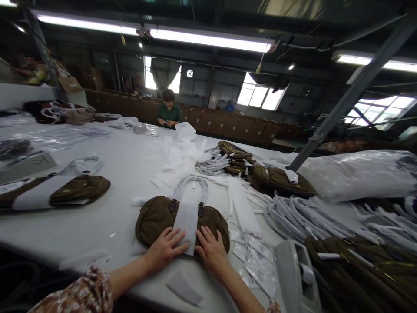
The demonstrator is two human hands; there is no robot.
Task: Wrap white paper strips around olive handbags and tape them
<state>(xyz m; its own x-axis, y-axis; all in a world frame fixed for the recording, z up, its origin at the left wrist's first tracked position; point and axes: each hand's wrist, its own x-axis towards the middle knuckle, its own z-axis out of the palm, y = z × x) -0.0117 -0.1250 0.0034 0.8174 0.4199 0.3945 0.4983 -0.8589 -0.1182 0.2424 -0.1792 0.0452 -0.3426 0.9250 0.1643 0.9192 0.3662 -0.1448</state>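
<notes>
A brown handbag (153, 219) lies on the white table in front of me. Its handles (192, 181) are wrapped in pale covering and arch away from me. Down the bag's middle runs a white paper strip (186, 217). My left hand (166, 247) rests flat with fingers spread on the bag's lower left, fingertips touching the strip. On the lower right, my right hand (212, 250) presses with its fingers apart, thumb by the strip's edge. Neither hand grips anything.
To the left lies another strip-wrapped brown bag (81, 189). Crumpled white sheets (182, 150) and more brown bags (276, 178) are farther back. Right of me are small clear packets (254, 258), a grey tape dispenser (289, 265) and piled bags (368, 269). A person (170, 114) is across the table.
</notes>
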